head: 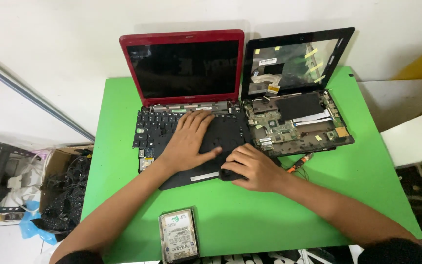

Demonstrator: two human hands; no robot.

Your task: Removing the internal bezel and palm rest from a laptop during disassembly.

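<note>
A red laptop (186, 68) stands with its lid up at the back of a green table (250, 220). Its black keyboard panel (221, 134) lies loose and skewed over the base. My left hand (189, 142) rests flat on that panel, fingers spread. My right hand (255, 168) curls around the panel's front right corner, gripping its edge. To the right sits a second, stripped laptop (296, 120) with its circuit board bare and its screen frame without a panel.
A hard drive (178, 235) lies at the table's front edge. An orange-handled tool (301, 163) lies by the stripped laptop. A cardboard box of black cables (67, 188) stands on the floor at the left. White walls close in behind and right.
</note>
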